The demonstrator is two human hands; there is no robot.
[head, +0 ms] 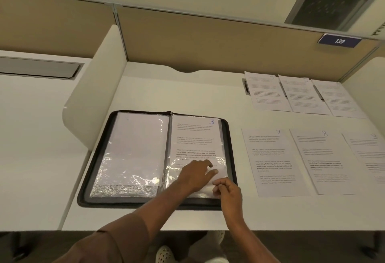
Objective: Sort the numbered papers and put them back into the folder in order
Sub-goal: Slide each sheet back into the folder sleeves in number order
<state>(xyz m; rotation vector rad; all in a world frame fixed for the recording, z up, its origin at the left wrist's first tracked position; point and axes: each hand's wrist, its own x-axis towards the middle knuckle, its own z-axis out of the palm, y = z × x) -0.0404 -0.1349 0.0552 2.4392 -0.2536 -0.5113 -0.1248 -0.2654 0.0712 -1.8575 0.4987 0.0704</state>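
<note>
A black zip folder (98,158) lies open on the desk with clear plastic sleeves. The right-hand sleeve holds the paper numbered 3 (195,135); the left-hand sleeve (133,150) shows a blank white sheet. My left hand (196,174) rests flat on the lower part of paper 3, fingers stretched out. My right hand (227,192) pinches the sleeve's lower right corner. To the right of the folder lie paper 7 (273,162), paper 8 (325,162) and a third sheet (370,158) cut by the frame edge. Three more papers (302,96) lie in a row farther back.
A curved white divider (93,87) stands left of the folder, and a tan partition (208,39) with a sign reading 139 (339,41) runs along the back. The desk's front edge (145,229) is near my arms. A slot (245,86) is set in the desk behind the papers.
</note>
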